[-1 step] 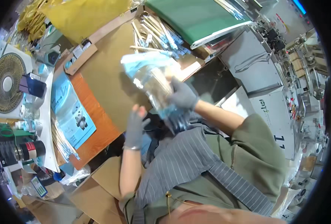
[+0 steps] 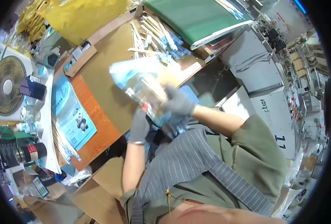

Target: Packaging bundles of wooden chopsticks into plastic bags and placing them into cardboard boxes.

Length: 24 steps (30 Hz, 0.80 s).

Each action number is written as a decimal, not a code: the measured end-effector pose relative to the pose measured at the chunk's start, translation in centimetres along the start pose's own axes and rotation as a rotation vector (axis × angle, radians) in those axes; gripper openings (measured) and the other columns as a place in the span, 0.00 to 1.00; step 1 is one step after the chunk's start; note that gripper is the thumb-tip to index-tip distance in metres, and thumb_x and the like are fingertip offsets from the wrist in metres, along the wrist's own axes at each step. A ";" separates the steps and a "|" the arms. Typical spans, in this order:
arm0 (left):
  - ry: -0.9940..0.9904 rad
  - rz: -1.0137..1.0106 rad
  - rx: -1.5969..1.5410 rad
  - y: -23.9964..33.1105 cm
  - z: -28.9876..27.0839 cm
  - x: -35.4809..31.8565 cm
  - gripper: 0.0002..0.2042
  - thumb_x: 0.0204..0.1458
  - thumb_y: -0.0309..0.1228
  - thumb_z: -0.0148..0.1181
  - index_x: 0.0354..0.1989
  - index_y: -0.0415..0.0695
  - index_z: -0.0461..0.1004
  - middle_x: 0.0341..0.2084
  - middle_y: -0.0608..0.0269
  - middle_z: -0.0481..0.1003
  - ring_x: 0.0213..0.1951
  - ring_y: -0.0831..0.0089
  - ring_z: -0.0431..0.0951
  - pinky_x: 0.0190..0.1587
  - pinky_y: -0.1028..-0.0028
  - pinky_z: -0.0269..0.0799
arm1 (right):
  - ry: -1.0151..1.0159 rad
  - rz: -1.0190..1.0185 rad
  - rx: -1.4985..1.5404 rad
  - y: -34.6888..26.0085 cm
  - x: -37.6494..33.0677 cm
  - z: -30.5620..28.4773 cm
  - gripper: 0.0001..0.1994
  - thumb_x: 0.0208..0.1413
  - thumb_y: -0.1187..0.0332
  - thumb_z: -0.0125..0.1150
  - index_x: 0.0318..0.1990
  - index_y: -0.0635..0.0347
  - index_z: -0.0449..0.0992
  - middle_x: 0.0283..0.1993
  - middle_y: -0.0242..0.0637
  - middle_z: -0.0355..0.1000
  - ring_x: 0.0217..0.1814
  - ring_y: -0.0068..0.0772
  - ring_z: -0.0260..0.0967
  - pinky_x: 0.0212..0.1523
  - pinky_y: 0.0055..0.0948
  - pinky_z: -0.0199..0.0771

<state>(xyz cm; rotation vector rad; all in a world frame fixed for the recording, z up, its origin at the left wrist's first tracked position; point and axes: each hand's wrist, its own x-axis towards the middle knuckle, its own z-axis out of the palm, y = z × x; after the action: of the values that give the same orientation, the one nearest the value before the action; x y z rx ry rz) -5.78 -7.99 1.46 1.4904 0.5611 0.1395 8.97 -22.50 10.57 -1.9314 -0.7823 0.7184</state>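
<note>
Near the centre of the frame, both gloved hands close on a bundle of clear plastic packets (image 2: 145, 86) with pale blue print, held above the brown work surface (image 2: 102, 71). The right hand (image 2: 178, 101), in a grey glove, wraps over the bundle's lower right end, fingers curled around it. The left hand (image 2: 139, 125), also in a grey glove, comes up from below and presses against the bundle's lower edge, its fingers closed on the plastic; how firmly cannot be told through the blur. The bundle stretches up and left from the two hands, its free end pointing toward the upper middle of the frame.

Just above it, a scatter of long narrow sachets (image 2: 154, 37) lies on the work surface beside a green board (image 2: 195, 16). At the left edge stands a round fan (image 2: 6, 89), with a blue printed leaflet (image 2: 72, 112) on the orange tabletop (image 2: 96, 130) to its right. A yellow bag (image 2: 83, 15) sits at upper left.
</note>
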 end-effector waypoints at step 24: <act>0.647 0.154 0.178 8.8 7.4 28.5 0.28 0.53 0.50 0.54 0.37 0.28 0.69 0.38 0.38 0.71 0.40 0.52 0.73 0.45 0.64 0.66 | 0.391 0.028 -0.351 7.6 27.4 -7.8 0.30 0.43 0.47 0.58 0.45 0.68 0.73 0.44 0.60 0.72 0.47 0.56 0.70 0.50 0.40 0.69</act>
<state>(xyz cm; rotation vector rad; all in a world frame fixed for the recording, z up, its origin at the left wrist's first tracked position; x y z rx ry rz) 24.25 -1.69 2.15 1.6566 0.9936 0.7249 33.78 -8.81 2.49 -2.3066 -0.6661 0.2091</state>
